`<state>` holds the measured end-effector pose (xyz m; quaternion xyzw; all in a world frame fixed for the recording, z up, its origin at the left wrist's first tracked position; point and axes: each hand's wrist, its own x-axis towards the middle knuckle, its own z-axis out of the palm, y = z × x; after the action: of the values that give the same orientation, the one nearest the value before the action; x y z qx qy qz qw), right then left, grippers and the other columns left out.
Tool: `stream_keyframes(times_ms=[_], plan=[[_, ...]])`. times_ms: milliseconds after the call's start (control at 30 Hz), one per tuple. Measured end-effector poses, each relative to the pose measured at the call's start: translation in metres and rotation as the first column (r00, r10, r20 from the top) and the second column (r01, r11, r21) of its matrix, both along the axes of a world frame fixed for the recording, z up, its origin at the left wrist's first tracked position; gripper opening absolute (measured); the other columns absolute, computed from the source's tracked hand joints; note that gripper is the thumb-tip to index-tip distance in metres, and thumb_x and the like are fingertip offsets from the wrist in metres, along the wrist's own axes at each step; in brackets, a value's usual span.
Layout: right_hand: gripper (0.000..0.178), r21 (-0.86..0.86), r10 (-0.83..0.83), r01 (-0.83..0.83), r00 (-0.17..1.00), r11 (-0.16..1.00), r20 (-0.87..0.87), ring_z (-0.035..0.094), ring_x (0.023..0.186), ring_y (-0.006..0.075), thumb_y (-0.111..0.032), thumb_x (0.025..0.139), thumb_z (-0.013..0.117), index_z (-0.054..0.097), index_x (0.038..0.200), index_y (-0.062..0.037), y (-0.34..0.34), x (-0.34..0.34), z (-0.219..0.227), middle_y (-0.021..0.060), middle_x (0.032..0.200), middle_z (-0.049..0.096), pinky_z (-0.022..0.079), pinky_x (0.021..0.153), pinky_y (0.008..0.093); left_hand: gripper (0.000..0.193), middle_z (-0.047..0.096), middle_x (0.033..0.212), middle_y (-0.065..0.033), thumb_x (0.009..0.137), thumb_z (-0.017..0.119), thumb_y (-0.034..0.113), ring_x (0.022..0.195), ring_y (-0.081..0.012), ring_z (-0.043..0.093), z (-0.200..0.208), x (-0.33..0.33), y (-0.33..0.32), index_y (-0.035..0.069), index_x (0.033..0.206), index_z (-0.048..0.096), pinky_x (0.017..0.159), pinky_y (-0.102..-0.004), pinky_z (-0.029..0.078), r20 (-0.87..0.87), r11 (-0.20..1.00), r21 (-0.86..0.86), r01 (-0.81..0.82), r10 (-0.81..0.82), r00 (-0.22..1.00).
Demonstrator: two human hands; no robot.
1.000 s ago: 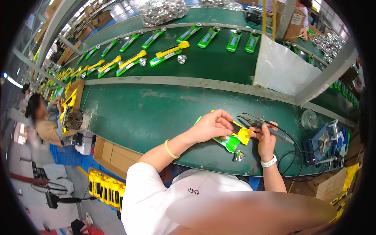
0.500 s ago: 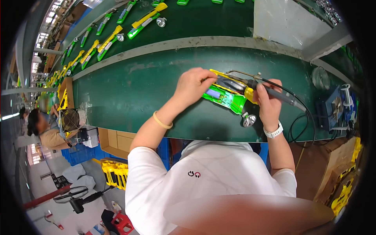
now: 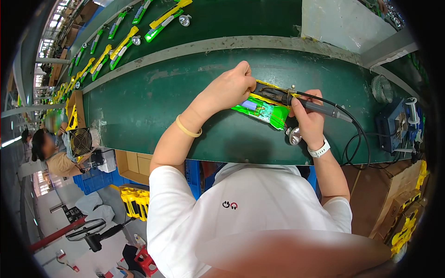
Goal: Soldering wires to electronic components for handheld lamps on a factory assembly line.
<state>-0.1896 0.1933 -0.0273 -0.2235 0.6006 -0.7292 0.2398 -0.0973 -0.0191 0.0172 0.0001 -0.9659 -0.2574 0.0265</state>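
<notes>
My right hand (image 3: 309,123) grips the dark handle of a soldering iron (image 3: 320,108), whose metal end points left over a yellow flashlight housing half (image 3: 276,88). At that half's left end, my left hand (image 3: 229,89) is closed with its fingertips curled down; whatever they pinch is hidden. Just below, on the bench, lies the matching green housing half (image 3: 280,119). Inside it are a bluish battery (image 3: 249,105) and a small circuit board (image 3: 265,111). Thin wires run from it to a shiny reflector (image 3: 294,135) near my right wrist.
A blue soldering station (image 3: 390,125) with a solder spool (image 3: 412,110) stands at the right, black cable looping before it. Beyond the metal rail (image 3: 222,45), several opened yellow-green flashlights (image 3: 162,21) lie in a row. A clear round container (image 3: 381,89) sits at right; a co-worker (image 3: 51,148) sits at far left.
My left hand has risen and turned, its fingers now curled more over the yellow half's end. My right hand and the soldering iron have shifted slightly left, and the reflector sits a little higher.
</notes>
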Motion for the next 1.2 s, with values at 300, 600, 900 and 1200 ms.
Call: stream_keyframes(times_ms=[300,600,900,1200], plan=[[0.024,0.069,0.054,-0.049,0.995,0.996,-0.079,0.045,0.062,0.0027,-0.006,0.081,0.064,0.042,0.092,-0.0041,-0.001,-0.002,-0.003,-0.0004,0.074,0.05,0.035,0.051,0.0169,0.005,0.046,0.083,-0.0132,0.068,0.06,0.0,0.073,-0.0297,0.055,0.001,-0.003,0.004,0.001,0.073,0.062,0.066,-0.0378,0.047,-0.006,0.998,-0.07,0.003,-0.003,1.0],[0.022,0.154,-0.007,0.006,1.0,0.988,0.009,0.053,0.058,0.0079,-0.007,0.082,0.063,0.043,0.09,-0.0015,-0.008,-0.004,0.009,0.0024,0.073,0.051,0.044,0.051,0.0209,0.005,0.047,0.084,-0.0133,0.068,0.06,-0.001,0.073,-0.0299,0.055,0.0,-0.004,0.005,0.001,0.073,0.062,0.066,-0.0382,0.046,-0.016,0.998,-0.068,0.012,-0.013,1.0],[0.021,0.025,-0.061,0.059,0.993,0.998,0.098,0.053,0.054,0.0078,-0.012,0.088,0.058,0.04,0.096,-0.007,0.024,-0.015,0.014,0.0038,0.069,0.055,0.034,0.042,0.0185,0.004,0.047,0.084,-0.013,0.068,0.06,0.0,0.074,-0.0293,0.056,-0.001,-0.006,0.006,0.001,0.072,0.062,0.067,-0.0372,0.047,-0.006,0.997,-0.081,0.001,-0.001,1.0],[0.02,-0.078,-0.154,0.158,0.986,0.984,0.057,0.052,0.056,0.0088,-0.012,0.089,0.056,0.04,0.099,-0.0056,0.037,-0.021,0.008,0.0069,0.079,0.054,0.04,0.047,0.0204,0.006,0.049,0.084,-0.0143,0.071,0.056,0.001,0.073,-0.0296,0.057,0.004,-0.009,0.009,0.0,0.073,0.063,0.069,-0.0362,0.048,0.021,0.996,-0.093,0.002,0.0,1.0]])
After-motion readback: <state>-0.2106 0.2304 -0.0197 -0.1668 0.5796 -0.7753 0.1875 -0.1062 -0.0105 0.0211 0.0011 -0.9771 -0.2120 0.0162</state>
